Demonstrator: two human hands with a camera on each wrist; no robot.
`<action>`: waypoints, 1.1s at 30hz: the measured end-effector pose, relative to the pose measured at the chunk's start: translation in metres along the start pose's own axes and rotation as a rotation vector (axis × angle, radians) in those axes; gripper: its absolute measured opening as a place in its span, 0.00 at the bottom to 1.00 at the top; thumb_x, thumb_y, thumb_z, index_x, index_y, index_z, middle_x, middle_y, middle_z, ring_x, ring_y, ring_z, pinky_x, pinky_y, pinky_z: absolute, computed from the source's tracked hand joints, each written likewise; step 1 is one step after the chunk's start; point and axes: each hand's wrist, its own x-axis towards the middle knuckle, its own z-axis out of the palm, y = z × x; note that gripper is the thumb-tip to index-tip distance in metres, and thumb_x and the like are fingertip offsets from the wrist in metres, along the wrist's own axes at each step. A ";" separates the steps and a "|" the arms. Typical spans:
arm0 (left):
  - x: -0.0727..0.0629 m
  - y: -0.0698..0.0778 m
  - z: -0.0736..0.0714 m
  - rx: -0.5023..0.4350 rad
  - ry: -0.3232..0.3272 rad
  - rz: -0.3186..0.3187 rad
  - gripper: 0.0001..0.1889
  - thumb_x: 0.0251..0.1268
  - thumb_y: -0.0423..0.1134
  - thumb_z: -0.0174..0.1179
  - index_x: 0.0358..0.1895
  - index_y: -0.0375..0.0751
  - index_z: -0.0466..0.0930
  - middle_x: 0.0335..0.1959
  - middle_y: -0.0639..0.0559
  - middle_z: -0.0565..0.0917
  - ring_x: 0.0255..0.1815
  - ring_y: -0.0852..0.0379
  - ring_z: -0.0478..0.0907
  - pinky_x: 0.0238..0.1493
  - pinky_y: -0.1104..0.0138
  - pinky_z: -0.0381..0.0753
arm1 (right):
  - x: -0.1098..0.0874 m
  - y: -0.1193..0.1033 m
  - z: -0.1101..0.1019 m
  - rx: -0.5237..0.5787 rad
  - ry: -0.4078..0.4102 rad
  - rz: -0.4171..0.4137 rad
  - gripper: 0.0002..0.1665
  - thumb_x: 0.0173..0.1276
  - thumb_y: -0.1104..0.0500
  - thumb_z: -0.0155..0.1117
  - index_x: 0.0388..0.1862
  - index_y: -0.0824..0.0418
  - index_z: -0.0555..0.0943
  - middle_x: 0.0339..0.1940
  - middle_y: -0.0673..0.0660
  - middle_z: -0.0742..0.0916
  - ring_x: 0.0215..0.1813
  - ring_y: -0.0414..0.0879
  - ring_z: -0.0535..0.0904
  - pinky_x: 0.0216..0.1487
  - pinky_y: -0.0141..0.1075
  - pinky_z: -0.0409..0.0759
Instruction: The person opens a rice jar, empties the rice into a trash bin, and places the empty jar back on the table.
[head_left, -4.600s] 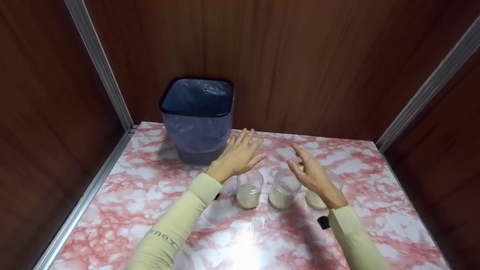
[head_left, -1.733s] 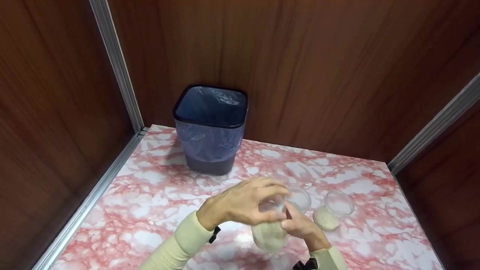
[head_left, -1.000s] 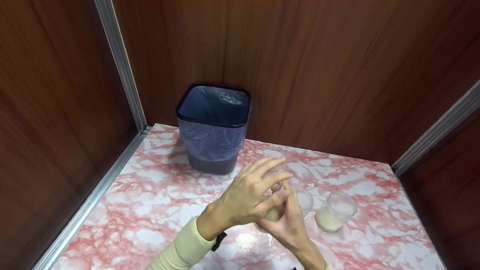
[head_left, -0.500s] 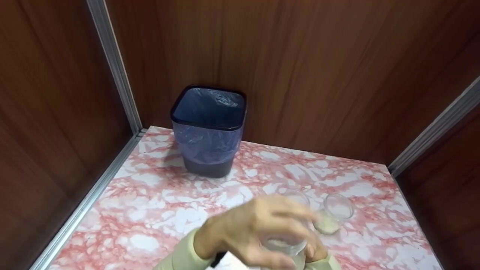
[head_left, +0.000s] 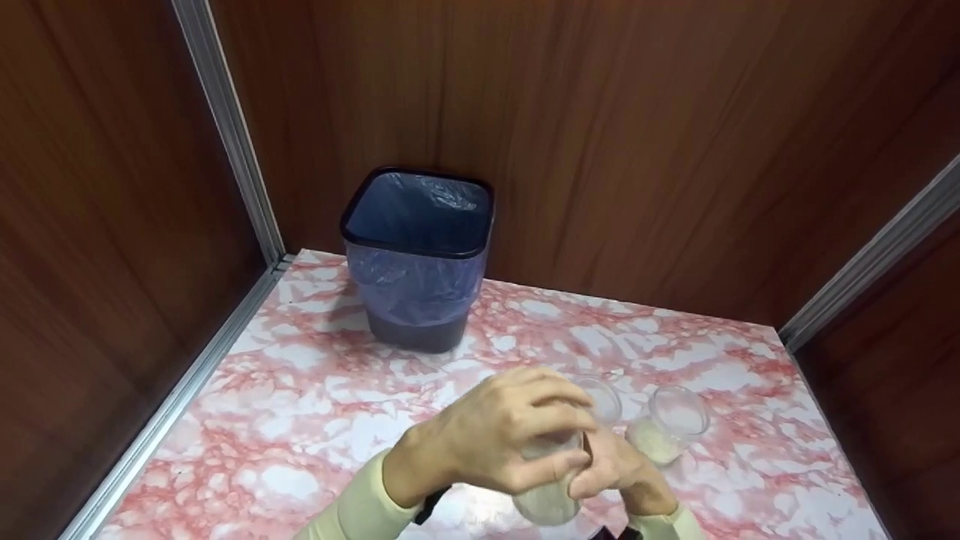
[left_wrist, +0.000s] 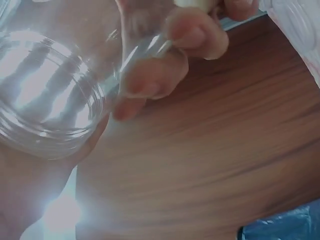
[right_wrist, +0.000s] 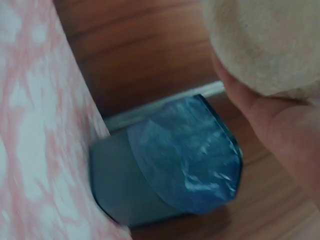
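Observation:
A clear plastic jar (head_left: 547, 504) with a pale, grainy filling is held between both hands over the front of the table. My left hand (head_left: 506, 442) grips its upper part, fingers curled across the far side and thumb on the near side. From the right, my right hand (head_left: 611, 461) holds the same jar, partly covered by the left hand. Glossy ridged clear plastic (left_wrist: 45, 100) fills the left of the left wrist view, beside the curled fingers (left_wrist: 155, 75). In the right wrist view the jar's beige-filled base (right_wrist: 270, 45) rests against the hand.
Two more clear jars stand just behind the hands: one (head_left: 600, 397) partly hidden, the other (head_left: 679, 412) with pale grainy filling. A blue lined bin (head_left: 420, 292) stands at the back left of the marbled table (head_left: 277, 420). Wood-panelled walls (head_left: 600, 150) enclose the table.
At first both hands hovered with fingers extended over three standing jars. The leftmost jar has since been lifted between them. Over the last second the left hand's spread fingers have curled round it.

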 end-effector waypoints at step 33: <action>-0.129 -0.018 0.124 0.284 -0.407 -0.270 0.14 0.67 0.57 0.54 0.47 0.56 0.80 0.47 0.58 0.81 0.50 0.59 0.76 0.47 0.66 0.75 | 0.080 -0.019 -0.123 -0.478 0.375 0.725 0.43 0.56 0.47 0.75 0.68 0.53 0.68 0.57 0.56 0.82 0.56 0.54 0.79 0.56 0.41 0.78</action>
